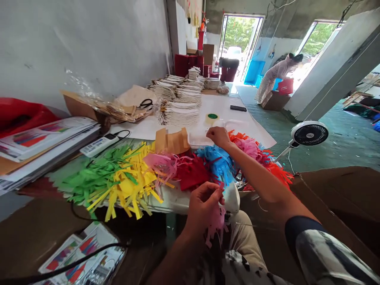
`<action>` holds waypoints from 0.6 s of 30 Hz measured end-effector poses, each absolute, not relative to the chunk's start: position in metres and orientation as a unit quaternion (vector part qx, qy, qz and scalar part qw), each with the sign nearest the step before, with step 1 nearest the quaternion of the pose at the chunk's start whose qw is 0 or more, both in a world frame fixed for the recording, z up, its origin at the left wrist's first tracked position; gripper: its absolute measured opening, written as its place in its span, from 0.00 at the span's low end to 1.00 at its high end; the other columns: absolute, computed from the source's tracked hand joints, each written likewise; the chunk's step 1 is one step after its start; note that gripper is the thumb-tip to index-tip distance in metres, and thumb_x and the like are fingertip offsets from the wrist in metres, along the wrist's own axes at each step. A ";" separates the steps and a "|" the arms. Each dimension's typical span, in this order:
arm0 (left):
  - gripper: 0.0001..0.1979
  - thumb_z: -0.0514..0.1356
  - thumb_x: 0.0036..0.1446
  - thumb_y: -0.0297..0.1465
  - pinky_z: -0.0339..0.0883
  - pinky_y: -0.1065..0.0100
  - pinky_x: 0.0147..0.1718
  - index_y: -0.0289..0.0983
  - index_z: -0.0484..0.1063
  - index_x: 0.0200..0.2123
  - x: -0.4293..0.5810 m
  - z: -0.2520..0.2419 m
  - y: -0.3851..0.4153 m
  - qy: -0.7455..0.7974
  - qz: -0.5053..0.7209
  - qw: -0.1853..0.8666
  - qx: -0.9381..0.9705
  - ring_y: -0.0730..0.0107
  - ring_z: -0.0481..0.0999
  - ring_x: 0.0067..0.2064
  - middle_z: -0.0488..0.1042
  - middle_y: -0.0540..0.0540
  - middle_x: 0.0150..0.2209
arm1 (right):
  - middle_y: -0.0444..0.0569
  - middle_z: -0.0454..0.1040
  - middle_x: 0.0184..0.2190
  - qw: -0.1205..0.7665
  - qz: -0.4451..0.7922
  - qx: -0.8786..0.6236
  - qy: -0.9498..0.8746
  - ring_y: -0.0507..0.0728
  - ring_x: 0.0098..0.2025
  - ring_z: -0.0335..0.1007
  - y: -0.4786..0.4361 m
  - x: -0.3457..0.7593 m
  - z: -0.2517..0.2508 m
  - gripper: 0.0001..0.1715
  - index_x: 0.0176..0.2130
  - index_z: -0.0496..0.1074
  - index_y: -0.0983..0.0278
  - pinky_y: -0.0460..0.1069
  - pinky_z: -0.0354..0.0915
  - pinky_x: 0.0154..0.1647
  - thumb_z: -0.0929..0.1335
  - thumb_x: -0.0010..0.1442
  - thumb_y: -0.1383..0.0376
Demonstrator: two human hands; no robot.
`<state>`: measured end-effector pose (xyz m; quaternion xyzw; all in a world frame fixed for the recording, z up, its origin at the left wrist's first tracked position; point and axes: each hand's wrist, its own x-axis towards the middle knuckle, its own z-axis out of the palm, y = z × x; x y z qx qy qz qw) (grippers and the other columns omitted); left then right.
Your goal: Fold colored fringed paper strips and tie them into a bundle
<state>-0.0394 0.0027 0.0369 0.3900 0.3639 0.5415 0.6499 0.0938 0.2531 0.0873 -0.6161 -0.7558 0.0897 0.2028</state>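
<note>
My left hand (204, 198) is closed in a pinch on a pink paper tassel (217, 221), whose cut strips hang down over my lap. Stretched forward, my right hand (220, 136) hovers by a shallow clear plastic tray (196, 141). Its fingers are pressed together, and whatever they may hold is too small to make out. Fringed paper lies in bunches along the table's near edge: green (95, 170), yellow (133, 174), pink (164, 164), dark red (194, 172) and blue (219, 164). Red-orange fringes (277, 174) lie under and beside my right forearm.
Brown paper pieces (172, 141) lie left of the tray. Behind it are a tape roll (212, 117), a phone (238, 108) and stacks of whitish bundles (181, 113). Scissors (146, 103) and a power strip (99, 145) are leftward. A fan (309, 133) stands right; a person (274, 77) bends over a box.
</note>
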 end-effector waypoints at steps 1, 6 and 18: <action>0.13 0.71 0.57 0.41 0.67 0.72 0.32 0.36 0.79 0.33 -0.038 0.039 0.000 0.367 0.544 0.646 0.390 0.74 0.74 0.29 0.76 0.51 0.26 | 0.52 0.84 0.44 0.229 0.094 -0.612 -0.751 0.60 0.50 0.79 0.240 0.100 0.092 0.14 0.48 0.82 0.65 0.53 0.70 0.56 0.69 0.69 0.61; 0.13 0.72 0.57 0.41 0.69 0.71 0.32 0.36 0.81 0.35 -0.027 0.043 -0.016 0.354 0.540 0.640 0.416 0.72 0.76 0.29 0.78 0.50 0.26 | 0.50 0.85 0.39 0.405 0.187 -0.558 -0.699 0.57 0.41 0.81 0.127 0.148 0.095 0.19 0.50 0.82 0.66 0.51 0.73 0.43 0.71 0.65 0.58; 0.04 0.68 0.61 0.33 0.70 0.68 0.35 0.39 0.83 0.35 0.029 0.040 -0.076 0.304 0.464 0.569 0.607 0.70 0.77 0.33 0.82 0.47 0.34 | 0.45 0.83 0.34 0.567 0.299 -0.572 -0.511 0.55 0.34 0.79 -0.131 0.212 0.063 0.10 0.38 0.84 0.57 0.50 0.76 0.38 0.80 0.58 0.56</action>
